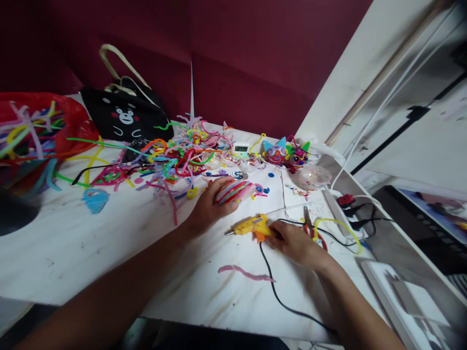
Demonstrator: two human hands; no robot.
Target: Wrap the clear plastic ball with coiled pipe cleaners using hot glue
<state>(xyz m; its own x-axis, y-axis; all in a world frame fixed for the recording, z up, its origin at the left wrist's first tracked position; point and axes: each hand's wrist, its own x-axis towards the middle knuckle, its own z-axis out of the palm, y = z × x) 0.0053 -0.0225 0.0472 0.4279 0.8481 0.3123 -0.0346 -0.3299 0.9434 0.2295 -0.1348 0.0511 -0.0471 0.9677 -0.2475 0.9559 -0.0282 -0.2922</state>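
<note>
My left hand [209, 206] is curled around a ball wrapped in striped pipe cleaners [233, 191], resting on the white table [109, 243]. My right hand [297, 243] grips the handle of a yellow hot glue gun [251, 225] that lies on the table, nozzle pointing left; its black cord [277, 291] trails toward me. A pink pipe cleaner [246, 273] lies loose in front of my hands.
A heap of coloured pipe cleaners [175, 158] covers the table's back. Behind it sit a black bear-face bag [126, 116], a red bag of pipe cleaners [40, 131], two finished pipe-cleaner heads [286, 153], a small digital timer [241, 148], a clear half shell [314, 176], scissors [310, 224] and a power strip [345, 211].
</note>
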